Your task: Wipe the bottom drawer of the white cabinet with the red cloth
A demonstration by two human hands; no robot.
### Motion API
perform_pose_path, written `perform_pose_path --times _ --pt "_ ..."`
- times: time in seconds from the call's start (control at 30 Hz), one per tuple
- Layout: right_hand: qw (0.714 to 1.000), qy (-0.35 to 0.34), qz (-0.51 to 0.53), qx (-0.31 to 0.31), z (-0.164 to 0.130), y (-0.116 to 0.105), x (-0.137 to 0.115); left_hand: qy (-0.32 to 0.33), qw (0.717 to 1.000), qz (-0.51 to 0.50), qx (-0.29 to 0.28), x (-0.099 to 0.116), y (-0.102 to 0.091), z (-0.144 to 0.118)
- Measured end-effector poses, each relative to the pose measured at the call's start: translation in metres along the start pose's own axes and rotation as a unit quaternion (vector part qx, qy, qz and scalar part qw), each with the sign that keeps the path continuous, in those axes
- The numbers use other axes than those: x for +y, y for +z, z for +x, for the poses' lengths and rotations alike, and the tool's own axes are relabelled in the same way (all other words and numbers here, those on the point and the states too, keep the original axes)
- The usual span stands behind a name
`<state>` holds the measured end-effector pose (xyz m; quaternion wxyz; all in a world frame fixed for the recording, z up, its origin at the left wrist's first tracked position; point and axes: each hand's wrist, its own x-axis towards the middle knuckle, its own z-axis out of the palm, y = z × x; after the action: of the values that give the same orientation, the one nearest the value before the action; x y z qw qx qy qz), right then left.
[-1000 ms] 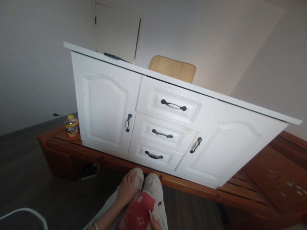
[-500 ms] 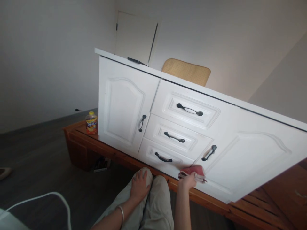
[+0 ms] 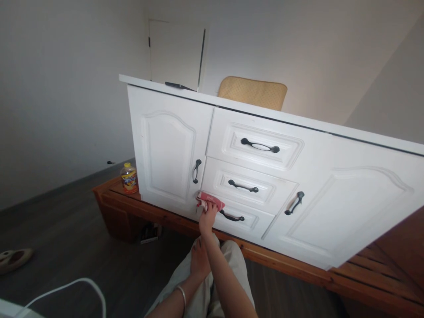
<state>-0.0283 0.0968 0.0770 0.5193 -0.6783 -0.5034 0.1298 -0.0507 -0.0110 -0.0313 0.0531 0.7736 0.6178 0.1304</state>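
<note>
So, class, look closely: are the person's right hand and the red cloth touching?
Touching. The head view shows it: the right hand grips the red cloth along its lower side, with no gap between them.

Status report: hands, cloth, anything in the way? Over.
Right hand holding red cloth at upper left corner of bottom drawer. Left hand resting on left leg. Possible snag: drawer handle beside it.

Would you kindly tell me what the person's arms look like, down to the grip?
The left forearm and right forearm are bare, with no sleeve in view. The left one wears a slim, silvery bangle near the wrist; the right shows none. Neither left grip nor right grip is gloved.
</note>
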Motion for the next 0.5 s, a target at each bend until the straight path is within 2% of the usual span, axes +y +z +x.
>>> perform_pose_path --times 0.07,0.13,0.3,0.4,0.5 --pt "0.991 -0.036 -0.114 -0.054 -0.003 0.005 0.007 0.002 0.999 0.028 0.023 -0.001 0.001 0.0" --pt "0.971 -0.071 -0.205 -0.101 -0.007 0.004 0.021 0.003 0.999 0.035 0.031 -0.001 0.004 0.0" --pt "0.946 -0.11 -0.256 -0.165 -0.018 -0.014 0.062 -0.005 0.998 0.024 0.063 -0.002 0.016 0.003" --pt "0.937 -0.117 -0.272 -0.184 -0.02 -0.035 0.087 -0.018 0.998 0.0 0.06 -0.003 0.019 0.004" --pt "0.933 -0.104 -0.291 -0.183 -0.017 -0.074 0.118 -0.023 0.999 -0.02 0.033 -0.004 0.018 0.005"
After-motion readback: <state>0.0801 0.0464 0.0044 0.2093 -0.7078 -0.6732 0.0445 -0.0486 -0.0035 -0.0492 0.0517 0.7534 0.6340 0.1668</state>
